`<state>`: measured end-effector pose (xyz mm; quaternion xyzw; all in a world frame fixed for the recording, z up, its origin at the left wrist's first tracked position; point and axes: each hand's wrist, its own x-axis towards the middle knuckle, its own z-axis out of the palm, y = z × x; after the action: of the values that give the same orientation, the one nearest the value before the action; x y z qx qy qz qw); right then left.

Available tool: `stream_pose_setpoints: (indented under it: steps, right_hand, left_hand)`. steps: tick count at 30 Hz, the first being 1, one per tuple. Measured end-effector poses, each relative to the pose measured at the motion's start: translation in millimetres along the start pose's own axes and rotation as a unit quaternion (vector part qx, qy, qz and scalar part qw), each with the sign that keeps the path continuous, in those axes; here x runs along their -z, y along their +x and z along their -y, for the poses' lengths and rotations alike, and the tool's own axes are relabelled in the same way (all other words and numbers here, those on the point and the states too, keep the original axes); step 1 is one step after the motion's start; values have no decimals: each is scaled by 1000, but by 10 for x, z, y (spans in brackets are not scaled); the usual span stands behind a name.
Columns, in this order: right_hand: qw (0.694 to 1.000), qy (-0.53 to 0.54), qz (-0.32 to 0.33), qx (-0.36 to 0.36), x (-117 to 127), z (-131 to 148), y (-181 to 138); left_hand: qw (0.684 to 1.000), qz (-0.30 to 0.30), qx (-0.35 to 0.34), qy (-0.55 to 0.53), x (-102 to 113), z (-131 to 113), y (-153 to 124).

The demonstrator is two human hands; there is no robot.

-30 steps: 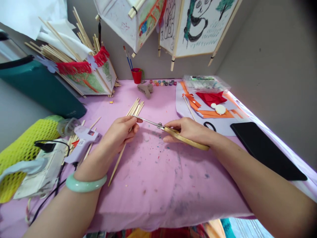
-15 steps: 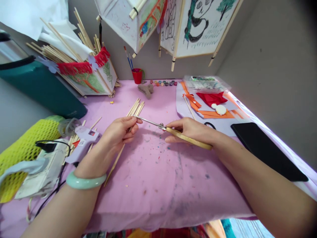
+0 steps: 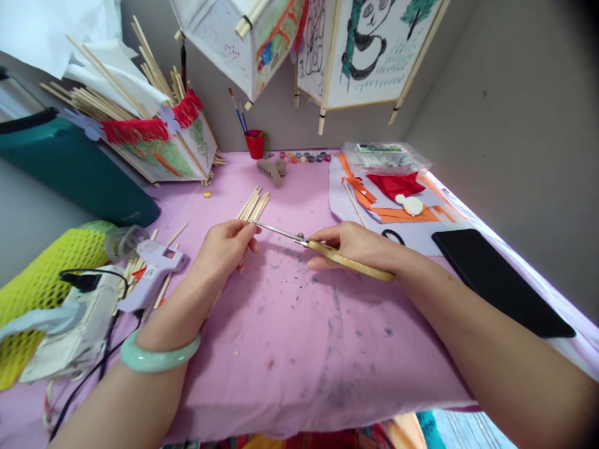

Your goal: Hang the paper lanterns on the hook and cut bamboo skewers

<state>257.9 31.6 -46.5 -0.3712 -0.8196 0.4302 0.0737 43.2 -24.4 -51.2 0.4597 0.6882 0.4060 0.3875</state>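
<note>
A pair of scissors with gold handles (image 3: 353, 262) is gripped in my right hand (image 3: 358, 243), its blades pointing left over the table. At the blade tips my left hand (image 3: 229, 243) is closed, thumb and forefinger pinched on a thin wooden stick (image 3: 216, 303). Most of that stick is hidden behind the hand and forearm. Whether the blades are around the stick or only beside it, I cannot tell. Just beyond my left fingers lies a bundle of wooden sticks (image 3: 255, 202).
At left are a lilac glue gun (image 3: 152, 271), a teal bottle (image 3: 88, 168) and a paper lantern box (image 3: 159, 156) full of sticks. A red cup (image 3: 255, 144) with brushes stands behind. Orange paper strips (image 3: 402, 216) and a black tablet (image 3: 496, 277) lie right. Painted lanterns (image 3: 369, 68) hang above.
My left hand has turned, and its pinched stick now shows less below the palm. The scissors stay at the left fingertips. The whole view has shifted slightly.
</note>
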Motion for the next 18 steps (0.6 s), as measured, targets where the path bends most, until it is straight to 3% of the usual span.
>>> stream_pose_setpoints:
  steps: [4, 8, 18]
  right_hand:
    - [1000, 8, -4, -7, -7, -16, 7]
    - [1000, 14, -6, -11, -12, -28, 13]
    - [994, 93, 52, -25, 38, -63, -25]
  left_hand:
    - [1000, 3, 0, 14, 25, 31, 21]
    - [998, 29, 27, -49, 15, 1, 2]
    - [941, 190, 84, -266, 151, -11, 25]
